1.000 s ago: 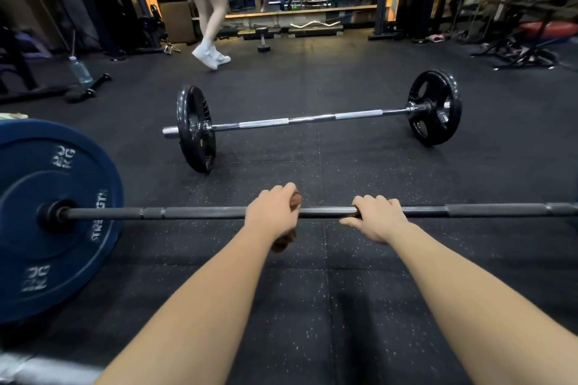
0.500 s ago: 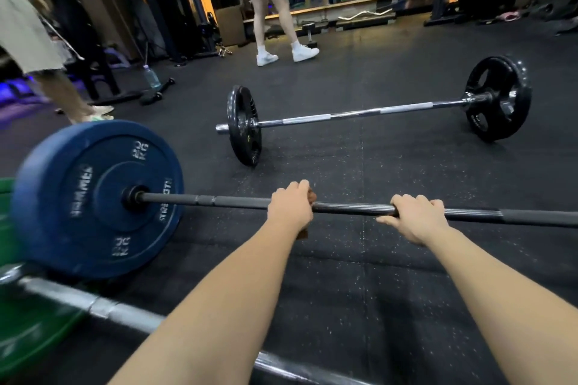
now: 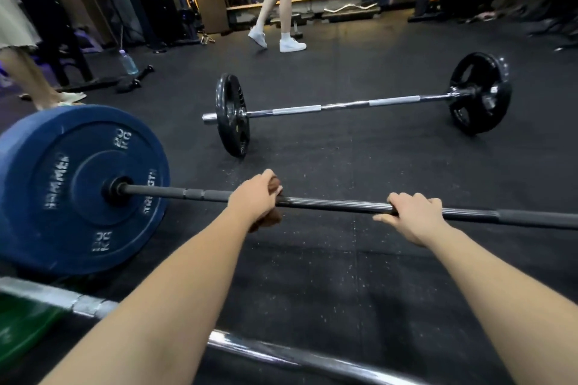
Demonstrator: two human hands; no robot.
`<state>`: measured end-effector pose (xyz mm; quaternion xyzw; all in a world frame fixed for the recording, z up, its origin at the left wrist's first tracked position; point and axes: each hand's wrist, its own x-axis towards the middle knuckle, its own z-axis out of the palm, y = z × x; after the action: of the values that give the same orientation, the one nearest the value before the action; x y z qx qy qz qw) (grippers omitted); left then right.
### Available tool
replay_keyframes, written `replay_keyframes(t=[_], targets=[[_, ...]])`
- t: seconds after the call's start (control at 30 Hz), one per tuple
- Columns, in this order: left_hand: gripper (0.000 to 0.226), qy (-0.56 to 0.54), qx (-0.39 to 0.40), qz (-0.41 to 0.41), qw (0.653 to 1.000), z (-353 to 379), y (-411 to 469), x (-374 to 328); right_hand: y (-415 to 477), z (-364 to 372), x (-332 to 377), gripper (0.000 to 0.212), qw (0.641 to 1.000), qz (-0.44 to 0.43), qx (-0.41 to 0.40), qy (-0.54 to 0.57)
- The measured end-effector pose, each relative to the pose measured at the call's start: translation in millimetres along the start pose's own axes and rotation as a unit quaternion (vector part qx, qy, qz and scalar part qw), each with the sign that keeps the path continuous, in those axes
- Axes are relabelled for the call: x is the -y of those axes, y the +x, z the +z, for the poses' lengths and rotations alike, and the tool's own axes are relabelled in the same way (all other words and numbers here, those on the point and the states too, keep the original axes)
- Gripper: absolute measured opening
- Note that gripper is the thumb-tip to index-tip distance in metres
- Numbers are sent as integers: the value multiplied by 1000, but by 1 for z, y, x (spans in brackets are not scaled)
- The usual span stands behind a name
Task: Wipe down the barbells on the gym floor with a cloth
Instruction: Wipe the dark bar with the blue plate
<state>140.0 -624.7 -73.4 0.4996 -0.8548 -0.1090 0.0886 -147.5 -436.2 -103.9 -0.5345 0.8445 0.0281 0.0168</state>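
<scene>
Left hand [image 3: 255, 195] clenching brown cloth [image 3: 272, 216] around dark barbell shaft [image 3: 337, 206], right hand [image 3: 413, 217] grasping same shaft, blue plate [image 3: 78, 187] at left end, gym floor [image 3: 344, 275] beneath

dark bar [image 3: 344, 206]: dull grey metal, fine rough lines in the middle
cloth [image 3: 272, 218]: brown, soft and fuzzy
blue plate [image 3: 62, 191]: matt, looks like rubber
silver bar [image 3: 344, 106]: shiny smooth metal with rough pale patches
floor [image 3: 312, 275]: black, matt, speckled, a bit bumpy

Two long bare forearms, bare left hand [image 3: 254, 197], bare right hand [image 3: 416, 218].
</scene>
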Motion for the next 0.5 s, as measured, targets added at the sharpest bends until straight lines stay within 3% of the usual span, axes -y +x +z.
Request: replay_keyframes(t=[0.1,0.27,0.4,0.5], targets=[[23,34,19,2,999,0,1,-5,-6,-5,3,55,1000,4,12,-12],[20,42,-19,16,999,11,-9,-9,-16,-6,7,55,1000,22,16,-8],[29,24,14,46,999,-1,-3,3,-18,-9,11,58,999,33,26,-10],[31,11,40,2,999,-16,9,28,-20,-6,12,58,999,37,15,-8]])
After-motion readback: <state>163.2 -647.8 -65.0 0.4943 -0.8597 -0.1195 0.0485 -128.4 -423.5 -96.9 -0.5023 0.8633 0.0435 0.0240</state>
